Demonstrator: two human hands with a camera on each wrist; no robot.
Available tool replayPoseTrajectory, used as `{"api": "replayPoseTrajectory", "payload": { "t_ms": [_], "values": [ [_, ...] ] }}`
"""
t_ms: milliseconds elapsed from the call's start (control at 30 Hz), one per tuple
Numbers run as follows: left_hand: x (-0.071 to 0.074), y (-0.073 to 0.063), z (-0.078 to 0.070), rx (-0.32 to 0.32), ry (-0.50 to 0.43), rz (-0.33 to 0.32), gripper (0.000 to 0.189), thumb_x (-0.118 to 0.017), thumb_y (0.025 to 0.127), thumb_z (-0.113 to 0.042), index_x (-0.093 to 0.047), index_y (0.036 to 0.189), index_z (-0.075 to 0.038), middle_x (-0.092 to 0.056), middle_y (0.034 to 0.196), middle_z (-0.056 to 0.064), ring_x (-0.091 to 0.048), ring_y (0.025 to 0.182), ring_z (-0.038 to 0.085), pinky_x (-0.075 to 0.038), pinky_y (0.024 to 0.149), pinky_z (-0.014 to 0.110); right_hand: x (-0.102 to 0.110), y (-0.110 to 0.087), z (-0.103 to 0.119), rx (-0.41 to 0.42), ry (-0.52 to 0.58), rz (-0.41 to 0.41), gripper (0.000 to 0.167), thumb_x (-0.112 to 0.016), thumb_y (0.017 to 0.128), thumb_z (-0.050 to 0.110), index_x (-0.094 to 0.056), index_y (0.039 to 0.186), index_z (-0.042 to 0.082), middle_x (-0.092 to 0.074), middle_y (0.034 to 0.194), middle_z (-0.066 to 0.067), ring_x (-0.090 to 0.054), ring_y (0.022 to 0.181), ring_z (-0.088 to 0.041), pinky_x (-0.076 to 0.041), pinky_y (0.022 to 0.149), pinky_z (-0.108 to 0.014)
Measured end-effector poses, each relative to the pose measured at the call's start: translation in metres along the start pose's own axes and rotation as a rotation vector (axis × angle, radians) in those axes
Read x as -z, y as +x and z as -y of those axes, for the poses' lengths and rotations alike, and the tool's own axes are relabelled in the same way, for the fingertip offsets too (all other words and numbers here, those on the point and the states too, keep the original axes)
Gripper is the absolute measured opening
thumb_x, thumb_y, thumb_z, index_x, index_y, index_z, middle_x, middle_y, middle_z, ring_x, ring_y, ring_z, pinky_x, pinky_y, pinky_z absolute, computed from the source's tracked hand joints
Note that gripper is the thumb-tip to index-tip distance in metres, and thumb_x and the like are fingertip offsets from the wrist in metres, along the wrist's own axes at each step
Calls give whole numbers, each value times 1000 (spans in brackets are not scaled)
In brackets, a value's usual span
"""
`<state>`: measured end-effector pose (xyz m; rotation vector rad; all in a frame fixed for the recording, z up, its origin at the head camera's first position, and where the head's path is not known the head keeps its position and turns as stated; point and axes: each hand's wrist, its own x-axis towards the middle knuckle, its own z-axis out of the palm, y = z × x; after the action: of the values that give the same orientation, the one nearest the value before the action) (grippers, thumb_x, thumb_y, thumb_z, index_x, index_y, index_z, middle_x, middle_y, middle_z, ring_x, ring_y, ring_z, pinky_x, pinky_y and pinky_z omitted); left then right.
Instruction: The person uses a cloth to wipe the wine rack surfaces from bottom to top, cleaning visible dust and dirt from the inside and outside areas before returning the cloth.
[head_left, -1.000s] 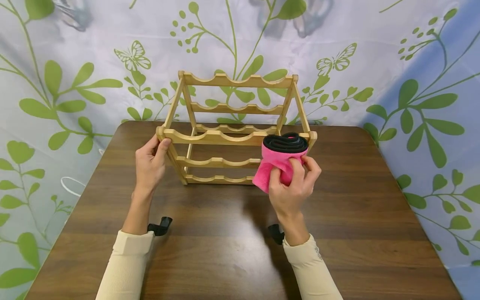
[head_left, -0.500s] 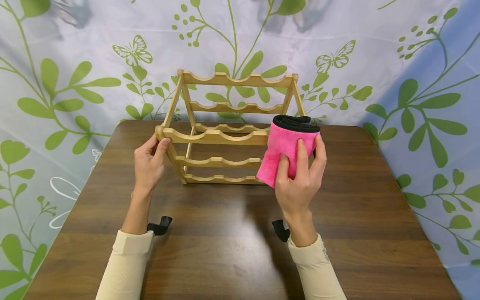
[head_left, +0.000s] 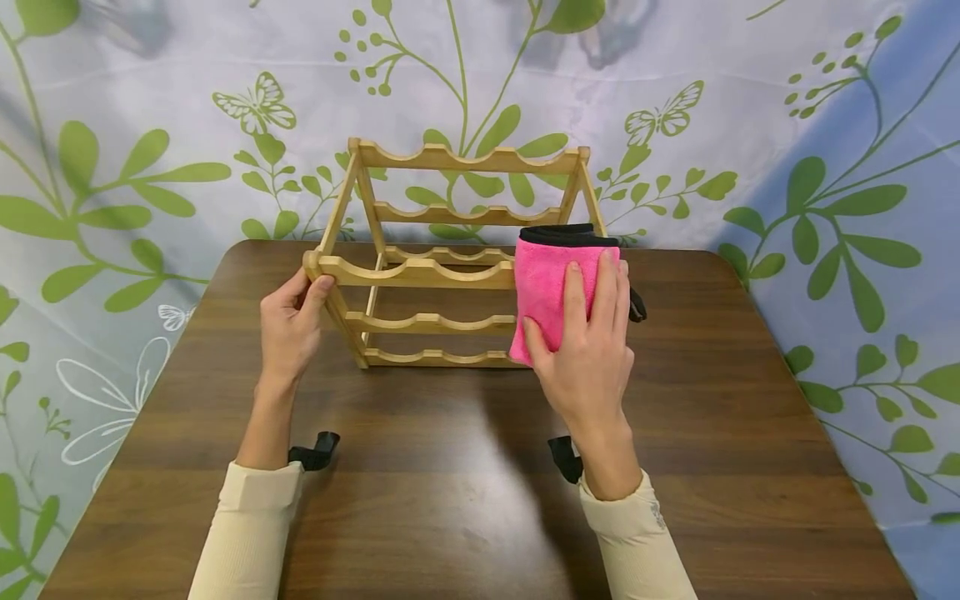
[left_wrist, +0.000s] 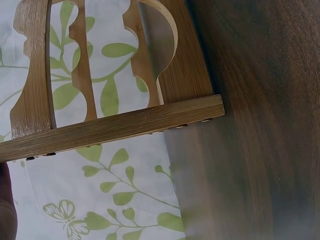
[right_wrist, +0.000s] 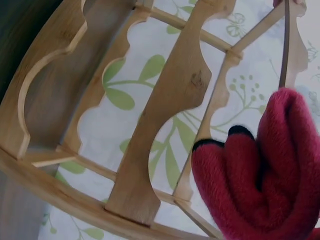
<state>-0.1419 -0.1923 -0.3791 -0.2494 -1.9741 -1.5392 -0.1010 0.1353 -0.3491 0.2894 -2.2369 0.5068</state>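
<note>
A pale wooden wine rack [head_left: 423, 274] with scalloped bars stands upright towards the back of the table. My left hand [head_left: 290, 329] grips its upper front left corner, the thumb in front of the post. At the upper front right corner, my right hand [head_left: 585, 367] holds a folded pink cloth [head_left: 547, 279] with black edging, its long fingers lying over the front face. That cloth hides the rack's right corner in the head view. The right wrist view shows the cloth [right_wrist: 250, 185] bunched in thick folds beside the rack's bars [right_wrist: 170, 95].
The dark brown wooden table [head_left: 450, 500] extends around the rack. Right behind it hangs a pale curtain [head_left: 285, 50] printed with green leaves and butterflies. Black curved pieces [head_left: 316, 452] sit at both wrists.
My right hand has raised the cloth, moving right and then back left along the rack's top corner. Its fingers have straightened over the cloth. The left hand keeps its hold.
</note>
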Motion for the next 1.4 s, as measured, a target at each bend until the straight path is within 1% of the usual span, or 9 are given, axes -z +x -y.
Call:
{"api": "replayPoseTrajectory", "payload": {
  "t_ms": [233,467,733,833,900,1000,1133,1233,1400],
  "values": [
    [1,2,2,16,10,11,24,-60,96,0,-69,117,6,-66,82,-1,-42,56,5,-34,50,17,-5,-1,5,-7,11,-27,59,-76,83,17,-54,135,1,-41,149,-21,-33,140,-38,-50,79,-63],
    [5,6,2,40,10,29,23,-60,96,1,-69,117,6,-64,80,-5,-44,59,6,-37,52,17,-9,-2,10,3,109,-31,54,-77,82,12,-57,131,1,-44,148,-18,-38,138,-35,-51,81,-60],
    [3,8,1,66,10,49,26,-60,96,0,-68,120,5,-63,78,3,-42,58,6,-34,51,18,-19,-7,23,-93,243,-162,48,-74,83,9,-60,128,-1,-46,146,-19,-44,132,-35,-49,90,-57],
    [1,9,-9,67,-3,57,27,-59,96,3,-65,121,10,-61,77,10,-40,59,6,-32,51,18,-23,-10,27,-116,276,-190,48,-74,83,9,-60,127,-1,-48,143,-19,-46,129,-35,-47,93,-54],
    [1,10,-17,66,-17,60,28,-58,96,3,-63,122,12,-61,77,10,-38,58,6,-31,51,18,-25,-11,28,-124,305,-206,48,-75,81,10,-61,126,-1,-49,141,-20,-47,127,-35,-46,93,-52],
    [2,11,-14,64,-17,57,29,-60,96,1,-64,124,9,-64,79,3,-40,58,6,-32,51,18,-27,-14,29,-127,373,-238,44,-75,82,11,-63,121,-2,-51,137,-21,-48,124,-33,-48,92,-49],
    [4,12,2,70,-4,53,29,-61,96,-1,-66,124,4,-66,83,-4,-43,58,6,-35,51,18,-32,-19,36,-78,483,-351,32,-71,83,5,-66,113,-5,-54,130,-24,-53,117,-36,-48,93,-44],
    [3,13,-6,74,-10,58,28,-60,96,1,-65,123,7,-66,83,-4,-44,60,5,-36,53,17,-39,-25,47,15,517,-436,26,-68,83,1,-67,108,-5,-56,123,-27,-57,110,-40,-48,93,-43],
    [2,15,-22,72,-29,57,24,-60,96,2,-66,115,15,-68,89,-10,-50,66,4,-41,60,14,-57,-35,63,182,481,-394,20,-64,86,5,-66,104,-3,-58,119,-29,-59,103,-42,-52,86,-46]
  ]
}}
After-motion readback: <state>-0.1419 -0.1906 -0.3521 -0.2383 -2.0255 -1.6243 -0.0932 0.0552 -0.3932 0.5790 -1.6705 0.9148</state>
